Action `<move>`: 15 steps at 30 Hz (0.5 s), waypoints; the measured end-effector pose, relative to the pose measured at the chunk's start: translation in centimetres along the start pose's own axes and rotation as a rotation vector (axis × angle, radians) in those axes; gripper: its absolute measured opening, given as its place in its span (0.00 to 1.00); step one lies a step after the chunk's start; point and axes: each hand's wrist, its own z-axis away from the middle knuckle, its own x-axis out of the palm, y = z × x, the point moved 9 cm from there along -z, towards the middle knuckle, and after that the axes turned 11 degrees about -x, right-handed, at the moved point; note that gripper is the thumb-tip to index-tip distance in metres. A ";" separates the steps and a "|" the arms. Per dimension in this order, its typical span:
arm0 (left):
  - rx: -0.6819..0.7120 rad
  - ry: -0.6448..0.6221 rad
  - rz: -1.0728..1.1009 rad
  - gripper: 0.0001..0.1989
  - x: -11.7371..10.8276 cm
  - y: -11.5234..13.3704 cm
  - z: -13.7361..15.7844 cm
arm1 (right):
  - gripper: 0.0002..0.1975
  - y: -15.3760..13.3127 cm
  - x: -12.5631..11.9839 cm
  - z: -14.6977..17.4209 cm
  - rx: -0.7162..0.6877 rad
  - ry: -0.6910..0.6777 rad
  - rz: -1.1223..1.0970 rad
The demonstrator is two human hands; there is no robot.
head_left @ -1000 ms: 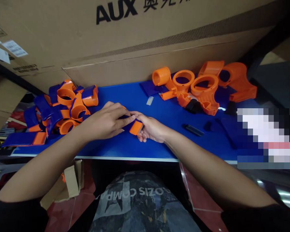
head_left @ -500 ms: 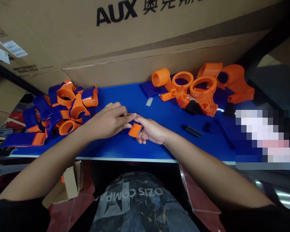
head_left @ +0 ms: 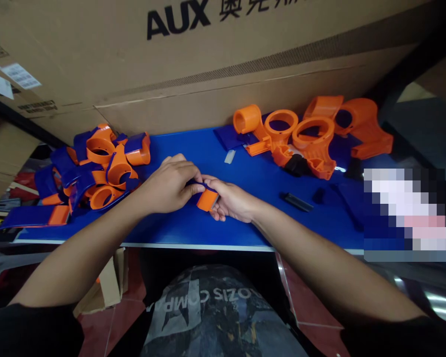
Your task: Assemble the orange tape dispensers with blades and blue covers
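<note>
A small orange and dark-blue plastic tape dispenser part (head_left: 207, 200) is held low over the blue tabletop. My right hand (head_left: 235, 199) wraps round it from the right, thumb on top and fingers curled below. From the left, my left hand (head_left: 173, 183) pinches with thumb and forefinger at the part's blue upper edge. The fingertips cover much of that edge, so whether a smaller piece is between them cannot be seen. A grey strip shows along the orange block's right side.
Blue-and-orange tape dispensers (head_left: 101, 148) are heaped at the left. Orange dispenser frames (head_left: 312, 134) lie at the back right. A small clear plastic piece (head_left: 229, 156) and a dark strip (head_left: 297, 202) rest on the blue table (head_left: 193, 230). A large cardboard box (head_left: 134, 64) stands behind.
My left thumb and fingertips have shifted on the part's upper edge, the thumb now lying more plainly against it. My right hand and the part have barely moved.
</note>
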 end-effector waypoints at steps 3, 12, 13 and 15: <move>-0.030 -0.007 0.014 0.07 0.2 -0.1 -0.2 | 0.25 -0.2 0.0 0.1 -0.018 0.010 -0.002; 0.032 -0.041 0.130 0.05 0.4 -0.2 -0.3 | 0.28 -0.2 0.4 0.5 -0.001 0.004 -0.017; 0.044 -0.061 0.124 0.05 0.5 -0.2 -0.3 | 0.29 -0.1 0.5 0.5 0.007 0.000 -0.032; 0.034 -0.069 0.073 0.06 0.4 -0.2 -0.4 | 0.30 0.0 0.4 0.4 0.031 -0.005 -0.072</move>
